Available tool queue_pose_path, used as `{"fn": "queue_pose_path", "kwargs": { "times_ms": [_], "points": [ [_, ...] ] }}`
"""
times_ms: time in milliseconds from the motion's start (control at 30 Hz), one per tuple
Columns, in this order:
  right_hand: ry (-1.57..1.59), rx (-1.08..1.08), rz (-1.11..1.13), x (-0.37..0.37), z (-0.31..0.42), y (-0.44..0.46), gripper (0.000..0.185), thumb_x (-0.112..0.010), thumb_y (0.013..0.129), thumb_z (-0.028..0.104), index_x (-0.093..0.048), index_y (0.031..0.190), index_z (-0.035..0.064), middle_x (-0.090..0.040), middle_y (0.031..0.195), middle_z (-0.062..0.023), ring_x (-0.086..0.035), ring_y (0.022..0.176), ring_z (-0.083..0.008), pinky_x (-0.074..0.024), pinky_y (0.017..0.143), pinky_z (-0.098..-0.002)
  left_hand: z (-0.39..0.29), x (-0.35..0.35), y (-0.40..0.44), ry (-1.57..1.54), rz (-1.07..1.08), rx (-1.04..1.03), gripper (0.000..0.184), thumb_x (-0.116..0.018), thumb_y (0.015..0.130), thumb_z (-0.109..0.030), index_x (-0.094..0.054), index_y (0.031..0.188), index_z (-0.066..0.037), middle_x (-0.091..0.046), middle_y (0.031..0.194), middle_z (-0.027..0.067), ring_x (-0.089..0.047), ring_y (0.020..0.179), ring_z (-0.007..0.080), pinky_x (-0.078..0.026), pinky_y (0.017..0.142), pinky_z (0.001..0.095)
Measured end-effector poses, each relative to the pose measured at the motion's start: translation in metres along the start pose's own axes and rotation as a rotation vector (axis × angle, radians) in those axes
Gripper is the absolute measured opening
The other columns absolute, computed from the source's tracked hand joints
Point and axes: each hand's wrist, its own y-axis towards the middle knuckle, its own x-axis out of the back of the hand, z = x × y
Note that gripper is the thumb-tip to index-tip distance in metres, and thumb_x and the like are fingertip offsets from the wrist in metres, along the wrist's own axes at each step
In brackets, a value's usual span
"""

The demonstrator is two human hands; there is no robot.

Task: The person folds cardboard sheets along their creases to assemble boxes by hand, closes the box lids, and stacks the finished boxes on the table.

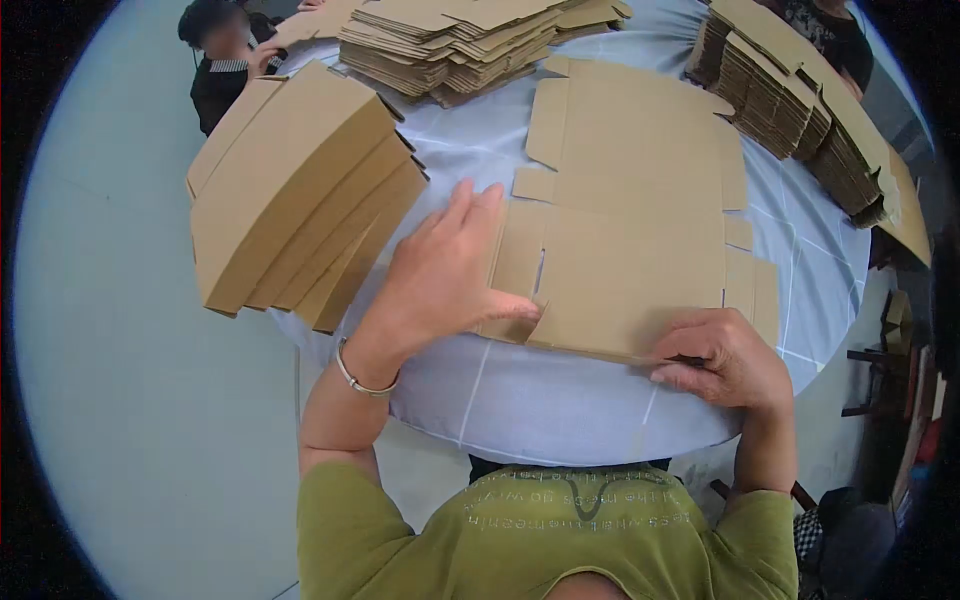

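A flat cardboard box blank point(640, 180) with cut flaps and slots lies unfolded in front of me on the cloth-covered table. My left hand point(445, 265) rests at its left side, fingers stretched forward and thumb spread across the small left flap point(516, 262) near the front corner. At the front right edge, my right hand point(725, 357) pinches the cardboard between thumb and curled fingers. A stack of folded cardboard boxes point(300, 190) stands left of the blank, just beyond my left hand.
Flat cardboard blanks point(450, 45) are piled at the back, and another pile point(790, 90) runs along the right side. The table's pale checked cloth point(540, 410) shows at the front edge. One person point(222, 60) is at the far left, another point(840, 40) at the far right.
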Motion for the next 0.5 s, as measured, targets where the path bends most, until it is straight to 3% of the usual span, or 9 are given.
{"fn": "queue_pose_path", "kwargs": {
  "times_ms": [133, 233, 300, 333, 400, 433, 500],
  "points": [
    [0.017, 0.021, 0.005, 0.002, -0.001, -0.002, 0.014, -0.073, 0.076, 0.012, -0.068, 0.085, 0.0035, -0.064, 0.077, -0.0113, -0.062, 0.07, -0.0322, -0.0493, 0.061, -0.0392, -0.007, 0.0, 0.0, 0.071, -0.024, 0.044, 0.108, -0.09, 0.052, -0.036, -0.039, 0.14, 0.0, -0.044, 0.137, 0.0321, -0.048, 0.124, 0.0438, -0.046, 0.098, 0.0461],
    [0.011, 0.041, 0.001, 0.003, -0.001, -0.003, 0.013, -0.072, 0.077, 0.012, -0.068, 0.085, 0.0039, -0.064, 0.077, -0.0113, -0.062, 0.07, -0.0327, -0.0492, 0.061, -0.0395, -0.007, 0.004, 0.002, 0.149, -0.092, 0.019, 0.106, -0.091, 0.054, -0.033, -0.038, 0.14, 0.001, -0.042, 0.139, 0.0309, -0.055, 0.118, 0.0397, -0.051, 0.092, 0.0421],
    [-0.008, 0.044, -0.011, 0.0, 0.003, -0.002, 0.012, -0.072, 0.077, 0.013, -0.068, 0.085, 0.004, -0.064, 0.077, -0.0114, -0.062, 0.069, -0.033, -0.049, 0.061, -0.0396, 0.005, 0.006, 0.003, -0.23, -0.162, -0.019, 0.094, -0.085, 0.068, -0.036, -0.037, 0.138, 0.004, -0.044, 0.133, 0.0325, -0.06, 0.108, 0.0392, -0.053, 0.086, 0.0445],
    [-0.014, 0.04, -0.012, 0.0, 0.002, -0.002, 0.011, -0.071, 0.077, 0.012, -0.068, 0.084, 0.0041, -0.063, 0.076, -0.0114, -0.062, 0.069, -0.0332, -0.0487, 0.06, -0.0401, 0.004, 0.007, 0.002, -0.228, -0.16, -0.023, 0.094, -0.085, 0.068, -0.036, -0.037, 0.138, 0.004, -0.044, 0.133, 0.0325, -0.06, 0.108, 0.0392, -0.053, 0.086, 0.0445],
    [-0.018, 0.036, -0.016, 0.001, 0.001, -0.003, 0.011, -0.071, 0.078, 0.012, -0.068, 0.084, 0.0042, -0.063, 0.076, -0.0114, -0.061, 0.069, -0.0334, -0.0485, 0.06, -0.0406, -0.004, 0.012, -0.002, -0.919, -0.083, 0.206, 0.074, -0.075, 0.083, -0.024, -0.036, 0.138, 0.005, -0.048, 0.131, 0.0264, -0.066, 0.1, 0.0263, -0.057, 0.071, 0.0354],
    [-0.015, 0.043, -0.015, 0.001, 0.0, -0.003, 0.011, -0.071, 0.077, 0.012, -0.068, 0.084, 0.0042, -0.062, 0.075, -0.0114, -0.061, 0.068, -0.0335, -0.0482, 0.06, -0.0411, -0.006, 0.013, -0.001, -0.918, -0.08, 0.205, 0.074, -0.075, 0.083, -0.024, -0.036, 0.138, 0.005, -0.048, 0.131, 0.0264, -0.066, 0.1, 0.0263, -0.057, 0.071, 0.0354],
    [-0.008, 0.049, -0.014, 0.001, -0.001, -0.003, 0.011, -0.071, 0.077, 0.012, -0.068, 0.083, 0.0042, -0.061, 0.074, -0.0114, -0.061, 0.068, -0.0336, -0.048, 0.059, -0.0415, -0.01, 0.013, -0.001, -1.166, -0.036, 0.236, 0.055, -0.065, 0.091, -0.019, -0.039, 0.134, 0.005, -0.055, 0.119, 0.0197, -0.066, 0.088, 0.0164, -0.056, 0.058, 0.0272]
  ]
}}
